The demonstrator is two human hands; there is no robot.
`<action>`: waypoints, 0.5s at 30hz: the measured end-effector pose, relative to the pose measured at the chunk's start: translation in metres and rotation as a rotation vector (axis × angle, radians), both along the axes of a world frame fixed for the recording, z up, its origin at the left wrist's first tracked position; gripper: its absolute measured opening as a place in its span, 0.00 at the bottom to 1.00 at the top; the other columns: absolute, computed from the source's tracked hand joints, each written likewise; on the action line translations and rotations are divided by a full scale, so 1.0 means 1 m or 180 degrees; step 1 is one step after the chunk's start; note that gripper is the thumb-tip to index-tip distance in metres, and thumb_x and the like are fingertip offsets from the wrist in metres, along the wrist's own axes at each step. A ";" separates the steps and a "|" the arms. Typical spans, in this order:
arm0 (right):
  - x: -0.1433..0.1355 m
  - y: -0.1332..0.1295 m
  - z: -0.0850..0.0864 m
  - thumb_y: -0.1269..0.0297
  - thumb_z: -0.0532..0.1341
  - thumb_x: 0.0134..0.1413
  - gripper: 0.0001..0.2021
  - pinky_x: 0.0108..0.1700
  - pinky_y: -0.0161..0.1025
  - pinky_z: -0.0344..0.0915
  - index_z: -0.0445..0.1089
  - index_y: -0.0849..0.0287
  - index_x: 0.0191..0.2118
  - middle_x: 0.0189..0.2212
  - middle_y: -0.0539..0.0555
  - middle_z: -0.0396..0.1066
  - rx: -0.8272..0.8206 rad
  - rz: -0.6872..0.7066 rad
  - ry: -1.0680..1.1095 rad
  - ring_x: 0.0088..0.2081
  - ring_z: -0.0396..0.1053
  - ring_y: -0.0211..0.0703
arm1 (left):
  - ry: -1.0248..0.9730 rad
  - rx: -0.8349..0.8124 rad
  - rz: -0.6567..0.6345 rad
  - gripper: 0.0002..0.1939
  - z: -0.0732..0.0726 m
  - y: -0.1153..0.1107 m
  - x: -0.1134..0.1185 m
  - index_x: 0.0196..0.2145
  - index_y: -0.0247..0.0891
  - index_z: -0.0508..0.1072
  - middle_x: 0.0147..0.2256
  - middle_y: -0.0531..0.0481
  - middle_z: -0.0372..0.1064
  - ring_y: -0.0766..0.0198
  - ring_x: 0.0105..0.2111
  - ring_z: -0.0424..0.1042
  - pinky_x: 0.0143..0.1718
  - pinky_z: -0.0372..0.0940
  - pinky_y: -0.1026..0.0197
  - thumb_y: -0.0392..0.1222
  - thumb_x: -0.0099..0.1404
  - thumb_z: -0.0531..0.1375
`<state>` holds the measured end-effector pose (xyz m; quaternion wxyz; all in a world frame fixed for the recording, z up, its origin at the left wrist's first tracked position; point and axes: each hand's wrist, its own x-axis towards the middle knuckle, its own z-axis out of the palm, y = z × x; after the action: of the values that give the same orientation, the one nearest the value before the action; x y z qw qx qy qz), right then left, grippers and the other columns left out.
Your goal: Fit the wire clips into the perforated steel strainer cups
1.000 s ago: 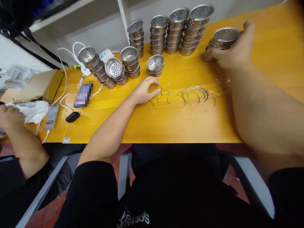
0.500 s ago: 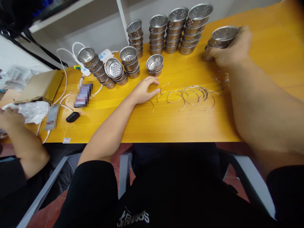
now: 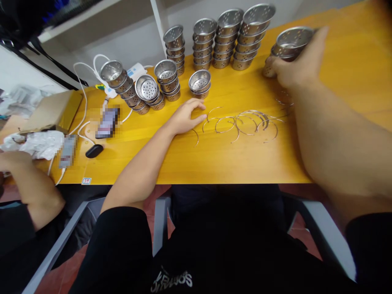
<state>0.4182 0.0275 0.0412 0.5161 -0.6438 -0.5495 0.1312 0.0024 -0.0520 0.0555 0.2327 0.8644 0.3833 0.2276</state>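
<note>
A: Quick, from where I'm standing: right hand [image 3: 295,69]?

B: Holding. Fingers and thumb wrap a short stack of silver, round, perforated metal cups [image 3: 283,50], at the far right of the yellow wooden table [image 3: 239,167]. Lower part is half hidden; can't tell if its base touches the wood.

A: Left hand [image 3: 185,116]?

B: Empty, loosely wide, thumb apart from fingers. Lies on the wood, just in front of a low pair of silver perforated cups [image 3: 199,86].

A: Thin, curved metal wires [image 3: 266,121]?

B: Between the two hands, loosely overlapping. A few more sit by the right forearm.

A: Other cups?

B: Tall upright columns [image 3: 243,48] at the back. Left group has a leaning stack [image 3: 124,85]. Black oval case [image 3: 94,151] further left; a co-worker's hand [image 3: 14,161] beyond that.

A: Step in hand?

B: Gripping and steadying the cups, I'd judge. Can't tell whether they're being lifted or set.

A: Any move from here calls for?

B: Level rims, even squeeze, wrist clear of the wires. The nested cups could tilt or slide if pinched unevenly.
</note>
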 end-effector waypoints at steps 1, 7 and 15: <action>-0.002 -0.001 0.002 0.80 0.81 0.60 0.39 0.70 0.51 0.73 0.53 0.44 0.56 0.68 0.63 0.73 0.0004 -0.0159 0.0055 0.61 0.74 0.50 | -0.0011 -0.0006 -0.0006 0.16 0.000 0.000 0.000 0.61 0.41 0.85 0.78 0.34 0.81 0.44 0.80 0.81 0.90 0.69 0.35 0.38 0.78 0.73; -0.019 -0.015 0.023 0.82 0.83 0.57 0.47 0.91 0.51 0.51 0.60 0.49 0.73 0.82 0.68 0.64 0.0423 -0.0358 -0.0297 0.86 0.61 0.59 | -0.0156 0.0065 -0.0068 0.15 0.000 0.001 -0.001 0.61 0.41 0.85 0.75 0.35 0.83 0.47 0.78 0.83 0.88 0.72 0.39 0.40 0.79 0.72; -0.096 -0.070 0.036 0.53 0.87 0.57 0.36 0.74 0.67 0.75 0.66 0.42 0.61 0.66 0.57 0.78 0.0442 0.1670 -0.0222 0.64 0.75 0.66 | -0.0522 0.0045 0.0014 0.48 -0.016 0.005 0.004 0.87 0.49 0.59 0.85 0.34 0.70 0.44 0.77 0.83 0.84 0.78 0.38 0.53 0.80 0.75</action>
<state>0.3220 -0.0427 0.0777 0.4882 -0.4466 -0.7226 0.2003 0.0061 -0.0465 0.0395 0.2566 0.8436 0.3633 0.3009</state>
